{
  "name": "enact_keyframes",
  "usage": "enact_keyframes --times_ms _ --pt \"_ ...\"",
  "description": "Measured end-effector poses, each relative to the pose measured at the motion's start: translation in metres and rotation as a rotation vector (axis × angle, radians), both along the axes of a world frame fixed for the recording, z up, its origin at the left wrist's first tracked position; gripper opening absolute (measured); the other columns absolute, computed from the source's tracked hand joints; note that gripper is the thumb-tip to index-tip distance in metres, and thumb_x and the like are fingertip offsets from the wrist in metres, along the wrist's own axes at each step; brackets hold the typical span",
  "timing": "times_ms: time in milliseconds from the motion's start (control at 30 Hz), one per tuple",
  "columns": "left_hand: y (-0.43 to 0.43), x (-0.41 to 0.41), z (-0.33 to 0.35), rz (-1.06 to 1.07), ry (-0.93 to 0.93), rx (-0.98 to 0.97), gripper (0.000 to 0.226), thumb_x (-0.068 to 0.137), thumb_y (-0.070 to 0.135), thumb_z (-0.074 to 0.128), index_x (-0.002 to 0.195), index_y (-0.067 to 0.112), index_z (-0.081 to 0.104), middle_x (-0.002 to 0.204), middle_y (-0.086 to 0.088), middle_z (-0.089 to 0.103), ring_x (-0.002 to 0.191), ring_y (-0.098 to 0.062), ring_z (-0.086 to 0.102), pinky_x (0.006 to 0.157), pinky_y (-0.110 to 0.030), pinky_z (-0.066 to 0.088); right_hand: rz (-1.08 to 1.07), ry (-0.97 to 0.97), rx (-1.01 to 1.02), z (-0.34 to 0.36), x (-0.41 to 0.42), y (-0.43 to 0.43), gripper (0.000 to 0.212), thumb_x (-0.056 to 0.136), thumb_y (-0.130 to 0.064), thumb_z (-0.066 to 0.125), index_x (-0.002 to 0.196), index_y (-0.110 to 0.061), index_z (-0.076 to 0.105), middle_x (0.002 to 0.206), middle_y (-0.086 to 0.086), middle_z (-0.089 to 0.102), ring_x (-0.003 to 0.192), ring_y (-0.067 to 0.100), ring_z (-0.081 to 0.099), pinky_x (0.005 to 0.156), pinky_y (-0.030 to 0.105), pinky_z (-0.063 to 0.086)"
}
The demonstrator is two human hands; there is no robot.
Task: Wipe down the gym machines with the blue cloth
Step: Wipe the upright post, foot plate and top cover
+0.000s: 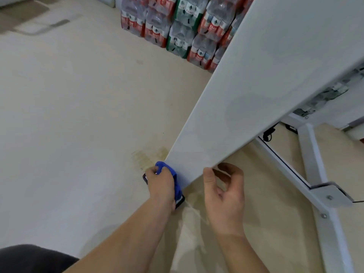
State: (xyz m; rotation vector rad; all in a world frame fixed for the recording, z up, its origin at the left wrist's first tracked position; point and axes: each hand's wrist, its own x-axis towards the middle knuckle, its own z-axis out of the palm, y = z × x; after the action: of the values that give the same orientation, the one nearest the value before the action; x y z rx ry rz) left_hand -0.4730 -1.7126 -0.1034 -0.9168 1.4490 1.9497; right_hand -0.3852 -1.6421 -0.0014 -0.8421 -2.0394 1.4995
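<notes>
Beige floor (78, 115), with water packs (177, 26) stacked along the top of the frame. Our left grip (160, 186) closes around the blue cloth (173, 174), pressing it to the slanting white panel (246, 85) at its lower tip, low centre. Our right grip (224, 196) curls at the panel's edge, but whether it holds we cannot tell. We judge the wiping midway, with other machines left.

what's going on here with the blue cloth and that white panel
A person is mid-wipe. The left hand has the blue cloth in its grip and presses it against the lower end of the gym machine's slanted white panel. The right hand pinches the panel's lower edge beside it, apparently steadying it. The white metal frame stands to the right. Behind, packs of bottled water are stacked on the floor.
</notes>
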Motion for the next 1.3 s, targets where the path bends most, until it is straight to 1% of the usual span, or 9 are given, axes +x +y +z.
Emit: enact_keyframes --times_ms 167,367,533,667,800,900,1033,1167,1300 --pt "0.005 0.014 -0.029 0.024 0.206 -0.065 0.043 0.096 0.026 0.051 0.132 0.048 0.058 0.117 0.018 0.067 0.105 -0.011 0.068 0.098 -0.042 0.056 0.094 -0.048 -0.006 -0.029 -0.003 0.009 0.031 0.095 -0.015 0.068 0.113 -0.036 0.055 0.107 -0.019 0.073 0.098 -0.011 0.068 0.078 0.003 0.049" --pt "0.014 0.014 -0.096 0.0 -0.158 0.034 0.042 0.104 0.037 0.038 0.143 0.05 0.046 0.102 -0.007 0.068 0.075 -0.028 0.064 0.061 -0.037 0.057 0.103 -0.165 0.261 -0.072 0.0 0.003 0.058 0.101 -0.021 0.062 0.153 -0.027 0.038 0.128 -0.016 0.067 0.114 -0.004 0.066 0.095 0.017 0.052" --pt "0.013 0.003 -0.085 0.071 0.097 0.001 0.045 0.098 0.02 0.043 0.132 0.043 0.062 0.108 -0.006 0.072 0.077 -0.02 0.064 0.073 -0.036 0.057 0.032 -0.189 0.375 -0.093 0.005 0.007 0.035 0.1 -0.035 0.061 0.129 -0.016 0.061 0.11 -0.004 0.076 0.098 0.014 0.073 0.082 0.03 0.057" --pt "0.007 0.015 -0.104 -0.112 0.186 -0.131 0.046 0.104 0.032 0.04 0.134 0.067 0.048 0.114 0.009 0.067 0.1 -0.015 0.067 0.098 -0.041 0.055 0.029 -0.231 0.386 -0.097 0.004 0.004 0.012 0.101 -0.031 0.06 0.106 -0.02 0.062 0.091 -0.004 0.076 0.083 0.018 0.07 0.067 0.018 0.048" --pt "0.007 0.027 -0.13 -0.088 -0.094 0.135 0.045 0.105 0.036 0.044 0.144 0.057 0.04 0.123 0.002 0.07 0.103 -0.028 0.074 0.091 -0.055 0.059 0.044 -0.243 0.396 -0.102 0.002 0.0 0.018 0.101 -0.032 0.056 0.111 -0.018 0.06 0.096 -0.002 0.078 0.088 0.021 0.069 0.069 0.023 0.046" --pt "0.014 0.019 -0.117 -0.018 -0.008 0.016 0.045 0.104 0.03 0.045 0.145 0.046 0.048 0.12 0.005 0.068 0.104 -0.022 0.07 0.094 -0.047 0.059 0.06 -0.193 0.319 -0.106 0.006 -0.001 0.02 0.102 -0.027 0.057 0.121 -0.021 0.057 0.109 -0.007 0.077 0.097 0.008 0.071 0.077 0.02 0.053" --pt "0.021 0.028 -0.095 -0.034 0.259 -0.144 0.047 0.107 0.033 0.037 0.148 0.055 0.038 0.118 0.018 0.063 0.109 -0.011 0.063 0.099 -0.036 0.052 0.128 -0.13 0.284 -0.114 0.011 -0.013 0.056 0.104 -0.032 0.051 0.156 -0.015 0.036 0.13 -0.012 0.067 0.116 -0.009 0.063 0.089 0.012 0.052" --pt "0.008 0.035 -0.116 -0.199 0.185 -0.137 0.05 0.108 0.044 0.036 0.153 0.059 0.021 0.135 0.009 0.059 0.117 -0.017 0.06 0.107 -0.042 0.048 0.191 -0.136 0.447 -0.122 0.016 -0.016 0.07 0.103 -0.062 0.03 0.163 -0.026 0.024 0.124 -0.008 0.071 0.105 0.009 0.07 0.084 0.026 0.057" --pt "0.002 0.02 -0.121 -0.068 0.061 -0.029 0.038 0.106 0.037 0.048 0.143 0.041 0.054 0.112 0.007 0.072 0.098 -0.017 0.07 0.092 -0.039 0.058 0.144 -0.092 0.479 -0.118 0.014 -0.007 0.062 0.102 -0.048 0.044 0.154 -0.013 0.045 0.131 -0.005 0.07 0.105 0.007 0.069 0.088 0.006 0.048"
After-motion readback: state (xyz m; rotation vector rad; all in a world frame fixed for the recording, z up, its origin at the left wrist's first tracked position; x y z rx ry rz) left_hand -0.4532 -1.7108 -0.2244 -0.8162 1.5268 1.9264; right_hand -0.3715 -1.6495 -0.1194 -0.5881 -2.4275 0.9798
